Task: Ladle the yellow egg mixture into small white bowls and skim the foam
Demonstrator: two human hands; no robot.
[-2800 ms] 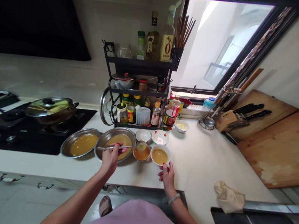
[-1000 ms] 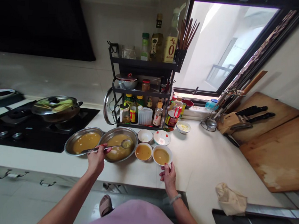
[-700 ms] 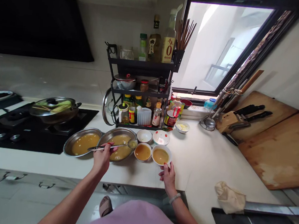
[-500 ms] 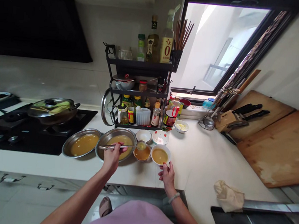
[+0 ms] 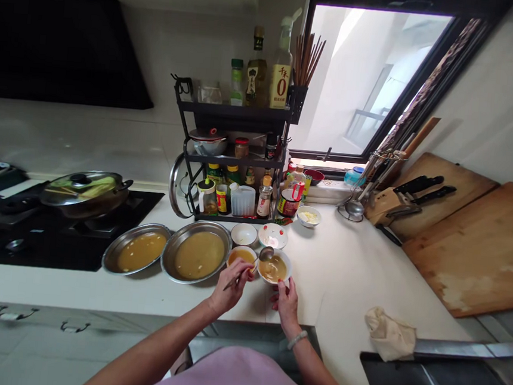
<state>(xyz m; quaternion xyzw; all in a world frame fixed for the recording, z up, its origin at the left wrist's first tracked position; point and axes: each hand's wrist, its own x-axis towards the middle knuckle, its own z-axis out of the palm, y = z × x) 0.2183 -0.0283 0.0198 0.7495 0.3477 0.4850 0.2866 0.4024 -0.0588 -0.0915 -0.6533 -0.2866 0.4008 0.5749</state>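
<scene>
My left hand [image 5: 231, 286] is closed round the handle of a ladle [image 5: 267, 253], whose head tilts over a white bowl [image 5: 290, 267] of cloudy yellowish broth. Ripples show on that broth. At the same bowl's near right edge, my right hand [image 5: 286, 304] grips the rim with the thumb on top; its other fingers are partly hidden below. Partly behind my left hand stands a small bowl [image 5: 243, 248] of more orange liquid. To the left sits a steel basin [image 5: 167, 249] of similar broth, and beyond it a second steel basin [image 5: 107, 258] with pale bits floating.
Behind are a small white bowl [image 5: 244, 234], a red-patterned bowl [image 5: 273, 235] and a bowl of pale chopped bits [image 5: 309, 216]. A black rack [image 5: 236, 162] holds bottles and jars. A lidded pan [image 5: 83, 192] is on the stove; a cloth [image 5: 388, 334] lies by the sink.
My left hand has moved right with the ladle, from above the steel basin to the white bowl. The broth there is now rippled. My right hand keeps its hold on the bowl.
</scene>
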